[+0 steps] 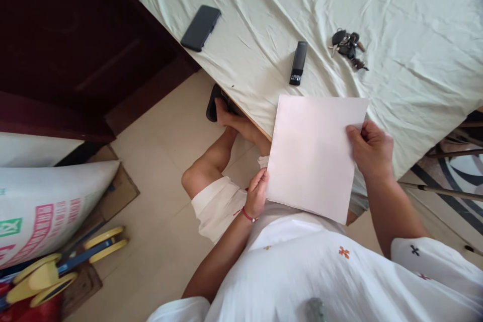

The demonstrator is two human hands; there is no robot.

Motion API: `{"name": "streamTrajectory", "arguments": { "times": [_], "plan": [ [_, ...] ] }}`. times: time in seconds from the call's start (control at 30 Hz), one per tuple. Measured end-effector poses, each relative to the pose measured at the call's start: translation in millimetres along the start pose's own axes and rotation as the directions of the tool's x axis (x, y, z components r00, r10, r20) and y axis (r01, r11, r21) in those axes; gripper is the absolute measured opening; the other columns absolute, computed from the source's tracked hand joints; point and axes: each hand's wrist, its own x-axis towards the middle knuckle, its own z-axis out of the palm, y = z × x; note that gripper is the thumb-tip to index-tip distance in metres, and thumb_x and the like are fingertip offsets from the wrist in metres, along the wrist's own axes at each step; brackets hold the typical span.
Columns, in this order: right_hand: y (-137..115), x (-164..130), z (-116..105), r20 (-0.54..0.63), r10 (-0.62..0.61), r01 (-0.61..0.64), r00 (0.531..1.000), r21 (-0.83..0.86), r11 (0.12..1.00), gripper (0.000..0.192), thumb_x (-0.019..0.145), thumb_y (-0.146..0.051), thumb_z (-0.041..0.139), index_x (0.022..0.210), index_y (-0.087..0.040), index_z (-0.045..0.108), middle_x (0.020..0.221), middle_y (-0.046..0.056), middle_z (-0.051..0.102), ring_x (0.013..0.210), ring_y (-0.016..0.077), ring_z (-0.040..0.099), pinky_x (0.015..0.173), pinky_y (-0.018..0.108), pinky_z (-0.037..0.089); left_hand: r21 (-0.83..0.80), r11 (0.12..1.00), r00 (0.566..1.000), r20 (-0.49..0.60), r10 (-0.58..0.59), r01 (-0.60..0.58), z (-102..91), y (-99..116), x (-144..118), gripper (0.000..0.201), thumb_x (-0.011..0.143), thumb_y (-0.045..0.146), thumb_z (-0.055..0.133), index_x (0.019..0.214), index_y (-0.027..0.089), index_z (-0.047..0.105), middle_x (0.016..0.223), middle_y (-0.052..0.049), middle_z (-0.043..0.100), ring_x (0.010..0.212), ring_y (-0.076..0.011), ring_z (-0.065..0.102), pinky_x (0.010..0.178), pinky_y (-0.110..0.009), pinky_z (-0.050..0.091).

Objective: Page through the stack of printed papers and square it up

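Observation:
A stack of white paper (pixel 311 156) is held over my lap, its far part over the table's near edge. My left hand (pixel 257 191) is closed on its left edge, fingers tucked underneath. On the right edge, near the far corner, my right hand (pixel 372 148) grips it with the thumb on top; the fingers are curled and partly hidden. Just beyond the sheets, a black stapler (pixel 298 63) lies on the cloth. How many sheets there are I cannot tell.
A pale green cloth (pixel 411 25) covers the table. On it lie a dark phone (pixel 200 27) at the left and a bunch of keys (pixel 347 46) at the right. A white printed sack (pixel 49 206) and a yellow-wheeled toy (pixel 45 279) stand on the floor at left.

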Motion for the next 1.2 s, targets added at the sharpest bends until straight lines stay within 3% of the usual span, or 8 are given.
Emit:
{"name": "streamTrajectory", "arguments": {
  "times": [0.2,0.3,0.37,0.47,0.73,0.9,1.07,1.2],
  "plan": [
    [6,-3,6,-0.050,-0.084,0.069,0.995,-0.237,0.969,0.010,0.091,-0.036,0.064,0.090,-0.026,0.062,0.075,0.000,0.057,0.063,0.0171,0.049,0.059,0.032,0.042,0.271,0.954,0.991,0.075,0.112,-0.128,-0.3,20,-2,0.057,0.094,0.075,0.057,0.077,0.021,0.061,0.071,0.000,0.057,0.071,-0.0165,0.051,0.070,-0.029,0.044],
    [8,6,2,-0.118,-0.255,0.197,0.960,-0.366,0.909,0.047,0.086,-0.031,0.066,0.133,-0.025,0.061,0.117,0.012,0.065,0.097,0.0290,0.063,0.077,0.044,0.055,0.334,0.927,0.985,0.079,0.154,-0.172,1.5,29,-3,0.060,0.094,0.077,0.054,0.070,0.022,0.051,0.064,0.003,0.044,0.064,-0.0144,0.040,0.062,-0.028,0.036],
    [1,17,0,-0.111,-0.353,0.271,0.929,-0.449,0.852,0.056,0.088,-0.029,0.065,0.143,-0.024,0.057,0.133,0.017,0.060,0.119,0.0374,0.058,0.093,0.055,0.054,0.337,0.926,0.985,0.080,0.151,-0.169,1.9,32,-4,0.060,0.095,0.077,0.054,0.071,0.022,0.051,0.065,0.003,0.044,0.064,-0.0144,0.040,0.062,-0.028,0.036],
    [-20,38,6,0.050,-0.420,0.391,0.906,-0.479,0.786,0.038,0.097,-0.025,0.059,0.134,-0.024,0.067,0.129,0.017,0.063,0.126,0.0405,0.053,0.107,0.062,0.046,0.315,0.939,0.989,0.079,0.122,-0.141,1.1,31,-4,0.057,0.095,0.075,0.056,0.075,0.021,0.055,0.068,0.002,0.049,0.068,-0.0154,0.045,0.065,-0.027,0.040],
    [-54,81,60,0.415,-0.456,0.611,0.787,-0.430,0.664,0.033,0.106,-0.026,0.048,0.123,-0.019,0.076,0.126,0.017,0.070,0.127,0.0389,0.052,0.103,0.055,0.047,0.343,0.932,0.993,0.067,0.098,-0.115,-2.0,23,-4,0.059,0.093,0.078,0.055,0.078,0.021,0.062,0.071,-0.001,0.057,0.074,-0.0187,0.055,0.073,-0.029,0.049],
    [-42,85,61,0.427,-0.443,0.605,0.789,-0.408,0.684,0.033,0.106,-0.028,0.048,0.105,-0.019,0.080,0.109,0.016,0.072,0.114,0.0361,0.056,0.099,0.051,0.048,0.381,0.917,0.992,0.097,0.086,-0.117,-0.3,28,-4,0.060,0.093,0.079,0.054,0.081,0.021,0.066,0.075,-0.004,0.063,0.080,-0.0214,0.061,0.078,-0.031,0.052],
    [-27,88,51,0.385,-0.441,0.570,0.811,-0.350,0.743,0.036,0.106,-0.027,0.047,0.100,-0.019,0.082,0.102,0.016,0.073,0.106,0.0337,0.057,0.098,0.049,0.049,0.331,0.940,0.994,0.097,0.051,-0.080,4.3,33,-2,0.065,0.095,0.077,0.053,0.121,0.022,0.074,0.115,-0.014,0.077,0.112,-0.0288,0.070,0.098,-0.038,0.056],
    [-26,92,49,0.393,-0.420,0.553,0.818,-0.339,0.761,0.035,0.104,-0.023,0.049,0.100,-0.018,0.083,0.100,0.015,0.075,0.105,0.0334,0.058,0.096,0.047,0.050,0.339,0.939,0.994,0.107,0.024,-0.059,9.1,34,0,0.062,0.096,0.074,0.055,0.123,0.021,0.074,0.124,-0.015,0.076,0.118,-0.0300,0.069,0.104,-0.041,0.054]
  ]
}}
